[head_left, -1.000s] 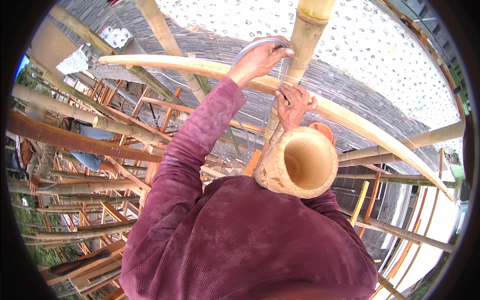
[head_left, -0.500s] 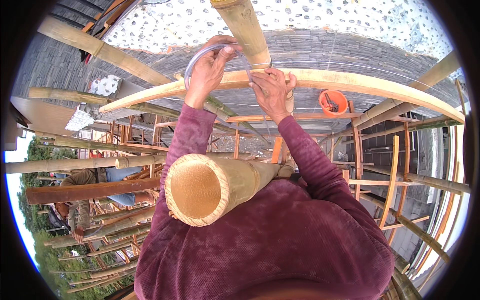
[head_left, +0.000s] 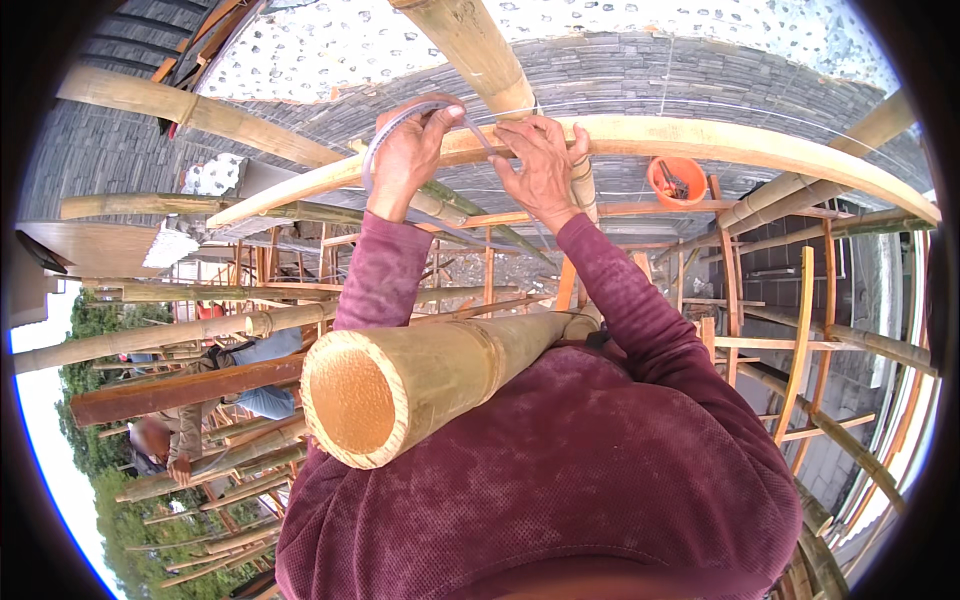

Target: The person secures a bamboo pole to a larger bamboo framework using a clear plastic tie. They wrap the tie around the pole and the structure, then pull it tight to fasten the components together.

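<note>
A looped clear plastic tube [head_left: 371,160] is closed in my left hand [head_left: 405,160], with the thumb pressed on its upper part. The tube runs across to my right hand [head_left: 543,172], whose bent fingers pinch it against a long wooden batten [head_left: 720,137]. That batten spans the view from left to right, bowed by the lens. Just beyond my hands, a thick bamboo pole [head_left: 475,55] meets it. My right fingers partly hide the tube where it touches the wood.
A large cut bamboo pole [head_left: 450,370] juts out in front of my chest. An orange bucket [head_left: 683,167] holding tools hangs beyond the batten at right. A thin string [head_left: 700,106] stretches along the grey stone wall [head_left: 600,75]. At lower left, another person [head_left: 188,430] works among bamboo scaffolding.
My view has shifted slightly, so the near bamboo end sits further left. Both hands and the batten appear slightly higher; both hands keep hold of the tube, its loop looking flatter.
</note>
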Motion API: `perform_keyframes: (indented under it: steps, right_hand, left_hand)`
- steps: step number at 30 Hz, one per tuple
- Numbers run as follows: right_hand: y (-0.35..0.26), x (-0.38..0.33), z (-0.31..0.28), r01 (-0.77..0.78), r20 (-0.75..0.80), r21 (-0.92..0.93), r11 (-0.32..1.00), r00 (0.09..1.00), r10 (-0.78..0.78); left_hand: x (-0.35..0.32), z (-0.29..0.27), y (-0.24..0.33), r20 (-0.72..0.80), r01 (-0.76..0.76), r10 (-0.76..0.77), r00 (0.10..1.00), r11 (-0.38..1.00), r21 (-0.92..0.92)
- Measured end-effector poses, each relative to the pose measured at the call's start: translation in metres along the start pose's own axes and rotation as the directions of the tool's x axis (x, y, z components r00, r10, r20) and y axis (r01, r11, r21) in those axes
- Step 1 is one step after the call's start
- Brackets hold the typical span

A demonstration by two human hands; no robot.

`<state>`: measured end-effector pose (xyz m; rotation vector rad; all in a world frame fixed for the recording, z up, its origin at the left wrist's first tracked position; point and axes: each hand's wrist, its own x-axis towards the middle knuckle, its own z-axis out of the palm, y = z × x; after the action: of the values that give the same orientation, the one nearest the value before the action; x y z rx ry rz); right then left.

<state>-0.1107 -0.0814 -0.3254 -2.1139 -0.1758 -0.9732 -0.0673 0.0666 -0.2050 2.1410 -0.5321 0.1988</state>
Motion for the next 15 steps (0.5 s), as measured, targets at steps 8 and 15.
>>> perform_keyframes:
  steps: [8, 15]
  right_hand:
    - [0.003, -0.002, -0.007, 0.033, 0.014, -0.023, 0.999, 0.999, -0.033]
    - [-0.014, 0.013, -0.058, 0.196, 0.083, 0.283, 0.939, 0.970, -0.228]
  left_hand:
    - [0.012, -0.019, 0.025, -0.088, -0.008, 0.000, 0.996, 0.996, -0.090]
    - [0.004, -0.031, 0.029, -0.027, 0.009, -0.011, 1.000, 0.998, -0.063]
